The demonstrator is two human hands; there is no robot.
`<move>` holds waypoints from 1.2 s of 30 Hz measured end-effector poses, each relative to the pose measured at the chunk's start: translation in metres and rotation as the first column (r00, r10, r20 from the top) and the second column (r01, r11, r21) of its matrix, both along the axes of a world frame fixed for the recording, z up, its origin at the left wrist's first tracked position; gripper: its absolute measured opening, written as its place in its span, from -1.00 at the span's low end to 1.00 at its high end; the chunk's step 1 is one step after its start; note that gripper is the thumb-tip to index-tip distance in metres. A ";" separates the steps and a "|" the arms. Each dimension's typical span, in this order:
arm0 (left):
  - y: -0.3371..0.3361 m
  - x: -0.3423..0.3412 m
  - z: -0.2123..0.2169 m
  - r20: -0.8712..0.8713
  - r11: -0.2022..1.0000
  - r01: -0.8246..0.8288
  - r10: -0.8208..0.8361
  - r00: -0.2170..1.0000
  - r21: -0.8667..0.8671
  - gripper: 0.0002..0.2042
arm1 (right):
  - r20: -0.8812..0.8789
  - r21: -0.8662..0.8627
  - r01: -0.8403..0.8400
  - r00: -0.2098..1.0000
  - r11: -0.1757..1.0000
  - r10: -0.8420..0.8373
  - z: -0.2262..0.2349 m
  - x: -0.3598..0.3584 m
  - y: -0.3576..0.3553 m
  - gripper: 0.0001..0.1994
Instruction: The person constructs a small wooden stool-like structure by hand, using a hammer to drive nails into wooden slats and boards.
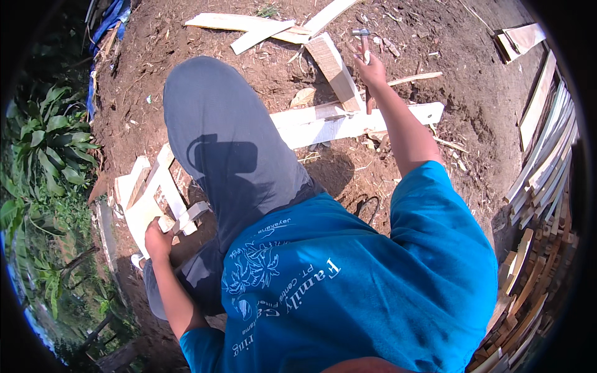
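Observation:
My right hand (372,71) is out to the upper right, closed around the brown handle of a hammer (369,102). The hammer's metal head points away from me, and its handle end is near a pale wooden beam (336,128) on the ground. At the lower left, my left hand (158,241) grips the end of a small wooden piece on a pale wooden frame (144,211). Its fingers are partly hidden. Between my hands, my bent leg in grey trousers covers the middle of the beam and part of the frame.
A thick wooden block (333,68) rests against the beam, with loose boards (249,23) beyond it on brown soil. Stacked wooden strips (547,161) line the right side. Green plants (53,140) and a blue tarp (112,28) border the left.

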State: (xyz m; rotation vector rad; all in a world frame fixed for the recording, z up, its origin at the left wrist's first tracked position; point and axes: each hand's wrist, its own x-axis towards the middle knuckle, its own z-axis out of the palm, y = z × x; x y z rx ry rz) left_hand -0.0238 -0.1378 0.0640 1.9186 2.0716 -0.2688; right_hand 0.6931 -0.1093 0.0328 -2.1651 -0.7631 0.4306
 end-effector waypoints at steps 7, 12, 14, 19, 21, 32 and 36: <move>-0.030 -0.007 0.007 0.050 0.996 0.078 -0.077 0.996 -0.033 -0.49 | 0.147 -0.113 -0.146 0.976 0.983 0.162 -0.043 -0.037 -0.006 -0.32; -0.031 -0.024 0.000 0.298 0.988 0.146 -0.152 0.943 0.041 -0.30 | 0.074 -0.181 -0.059 0.995 0.982 0.073 -0.043 -0.030 0.001 -0.35; -0.028 -0.025 0.007 0.363 0.981 0.181 -0.194 0.911 0.070 -0.24 | 0.022 -0.144 -0.095 0.995 0.985 0.099 -0.038 -0.017 -0.003 -0.36; -0.018 -0.055 0.024 0.438 0.994 0.082 -0.042 0.898 -0.072 -0.31 | -0.182 0.019 -0.311 0.933 0.950 0.309 0.047 -0.023 0.016 -0.51; -0.008 -0.049 0.045 0.448 0.989 0.004 0.064 0.892 -0.150 -0.34 | -0.146 -0.026 -0.373 0.919 0.927 0.366 0.094 -0.032 0.032 -0.53; 0.040 -0.024 0.105 0.981 0.945 -0.275 0.146 -0.129 -0.177 -0.36 | 0.398 0.264 -0.822 0.569 0.504 0.719 0.216 -0.158 0.213 -0.48; 0.048 -0.050 0.058 0.712 0.936 0.035 0.291 -0.639 -0.352 -0.34 | 0.606 0.030 -0.991 0.120 0.128 0.786 0.218 -0.328 0.252 -0.53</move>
